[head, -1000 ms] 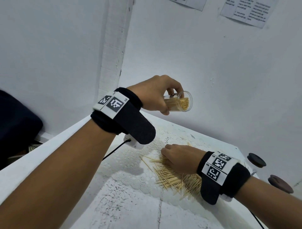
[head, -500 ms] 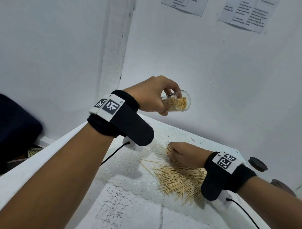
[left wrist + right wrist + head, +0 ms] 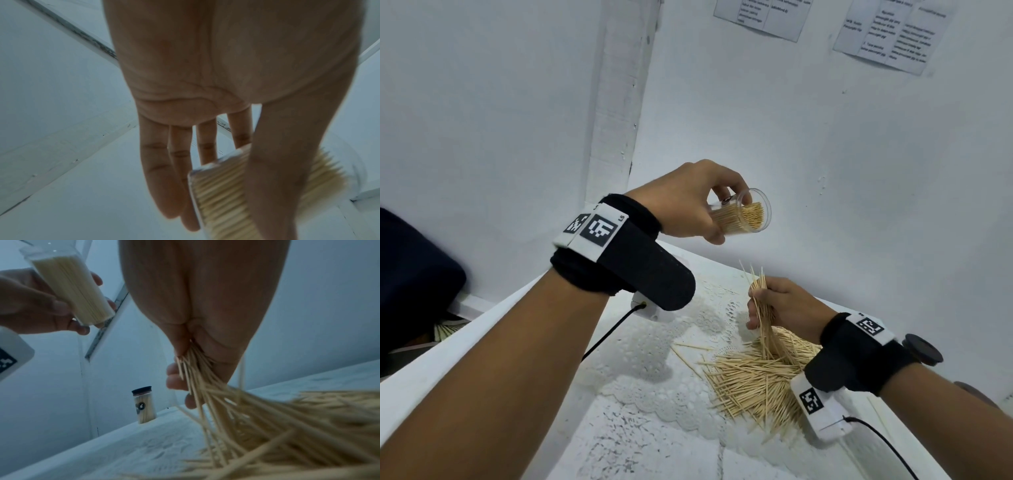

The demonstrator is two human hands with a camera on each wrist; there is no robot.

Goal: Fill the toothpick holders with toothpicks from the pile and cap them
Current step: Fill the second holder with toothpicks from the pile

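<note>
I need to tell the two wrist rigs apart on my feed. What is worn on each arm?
Both forearms are bare, no sleeves. The left hand has a black wristband with white tags bearing black square-pattern markers, a long black strap, and a white box with a black cable. The right hand wears the same: black band, white marker tags, white box, black cable.
</note>
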